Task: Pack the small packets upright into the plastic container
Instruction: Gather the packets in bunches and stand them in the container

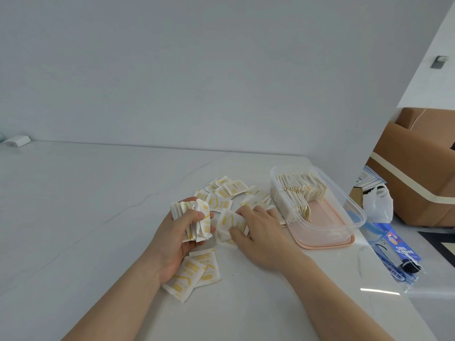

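My left hand (176,233) grips a stack of several small white packets with yellow print (194,219), held on edge above the table. Just to its right, my right hand (258,228) pinches a loose packet (227,221) lying on the table. More packets lie scattered behind the hands (232,190) and below my left wrist (197,270). The clear plastic container (355,205) stands to the right on a pink lid (327,243). Rows of upright packets (299,190) fill its far and left side; its near right part is bare.
The white table (86,205) runs to a white wall. A blue printed plastic bag (398,249) lies at the table's right edge. Beyond that edge are a white plastic bag (378,205) and a brown cardboard box (423,163). A small white device (17,141) sits far left.
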Motion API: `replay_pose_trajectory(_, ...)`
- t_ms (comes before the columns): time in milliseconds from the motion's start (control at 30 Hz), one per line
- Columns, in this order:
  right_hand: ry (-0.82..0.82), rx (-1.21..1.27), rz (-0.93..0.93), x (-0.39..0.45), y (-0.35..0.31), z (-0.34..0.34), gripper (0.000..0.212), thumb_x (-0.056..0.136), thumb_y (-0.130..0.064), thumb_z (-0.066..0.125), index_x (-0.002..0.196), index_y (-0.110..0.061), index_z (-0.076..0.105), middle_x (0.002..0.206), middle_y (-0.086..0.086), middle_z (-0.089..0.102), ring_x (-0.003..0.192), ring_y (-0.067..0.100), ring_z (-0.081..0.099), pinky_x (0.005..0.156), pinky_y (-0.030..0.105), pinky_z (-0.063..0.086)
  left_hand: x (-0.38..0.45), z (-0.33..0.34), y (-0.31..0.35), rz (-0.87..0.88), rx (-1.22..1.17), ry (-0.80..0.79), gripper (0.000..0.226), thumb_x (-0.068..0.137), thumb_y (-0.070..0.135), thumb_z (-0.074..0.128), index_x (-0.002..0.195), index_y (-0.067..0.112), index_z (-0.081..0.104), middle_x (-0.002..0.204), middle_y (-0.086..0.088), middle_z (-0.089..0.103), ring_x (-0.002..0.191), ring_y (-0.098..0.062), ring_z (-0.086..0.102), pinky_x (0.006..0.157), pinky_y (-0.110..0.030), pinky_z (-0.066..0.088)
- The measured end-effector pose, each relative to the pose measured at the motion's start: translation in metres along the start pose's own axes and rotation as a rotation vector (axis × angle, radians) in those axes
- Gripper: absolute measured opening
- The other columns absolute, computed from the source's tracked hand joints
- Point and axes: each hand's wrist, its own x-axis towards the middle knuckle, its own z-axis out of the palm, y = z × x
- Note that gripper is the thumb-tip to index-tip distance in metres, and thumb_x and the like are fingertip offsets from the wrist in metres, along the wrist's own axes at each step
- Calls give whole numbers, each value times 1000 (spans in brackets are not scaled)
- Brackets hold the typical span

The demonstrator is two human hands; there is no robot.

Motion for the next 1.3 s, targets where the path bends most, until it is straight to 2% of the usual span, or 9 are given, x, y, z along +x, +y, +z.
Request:
replay_pose_trajectory(233,60,484,181,0,-3,-10,16,101,-33,61,97,-18,58,75,-6,60,66,7,53,63,27,39,-1,2,3,44,-48,28,45,70,18,69,115,21,64,105,-14,75,82,-28,74,74,-36,53)
replay_pose_trajectory(400,231,1438,530,-14,-10,-23,26,96,-36,67,116,-20,73,108,0,75,95,20,69,86,35,53,-9,13,3,128,-62,12,56,71,19,72,126,25,59,116,-13,76,92,-29,74,85,-37,55)
replay_pose_trajectory(533,271,1796,722,-28,-29,-22,18,99,-19,63,109,-7,72,78,1,60,63,12,48,58,26,35,-24,35,-9,193,31,-30,61,74,22,73,132,28,53,114,-9,76,96,-30,75,81,-33,54)
replay_pose_trajectory(633,246,1798,750,-28,-39,-18,22,100,-22,62,111,-6,73,86,6,67,67,15,56,61,27,39,-32,43,-18,234,122,-55,62,76,23,76,132,33,51,115,-6,75,103,-28,74,86,-35,57)
replay_pose_trajectory(800,219,1672,739,-32,-45,-6,29,104,-29,54,115,-13,76,121,15,74,122,36,64,106,47,47,-34,52,-26,199,106,-93,67,75,21,77,135,27,48,121,-2,75,110,-20,73,85,-28,57)
replay_pose_trajectory(933,171,1456,676,-37,-53,-9,29,104,-34,51,109,-19,75,112,4,74,94,16,67,84,31,46,-33,53,-24,103,-72,-124,64,78,16,73,138,18,48,122,-13,74,108,-27,74,79,-29,59)
replay_pose_trajectory(1000,182,1365,576,-39,-56,-14,26,105,-31,49,103,-23,74,103,-4,72,85,1,65,77,20,46,-33,52,-23,73,-123,-135,61,83,19,71,141,16,51,128,-15,71,118,-31,69,91,-38,58)
replay_pose_trajectory(1067,255,1177,471,-39,-58,-16,27,101,-41,50,96,-28,73,106,-10,66,99,-1,63,82,19,46,-33,50,-21,49,-139,-141,54,88,24,71,139,12,58,132,-16,69,125,-33,65,104,-46,52)
replay_pose_trajectory(1300,305,410,248,-43,-49,-10,53,93,-69,26,89,-40,70,131,-26,43,127,-2,36,105,36,39,-33,43,-13,-25,-241,-178,42,96,28,63,133,9,67,130,-19,70,119,-30,69,87,-33,60)
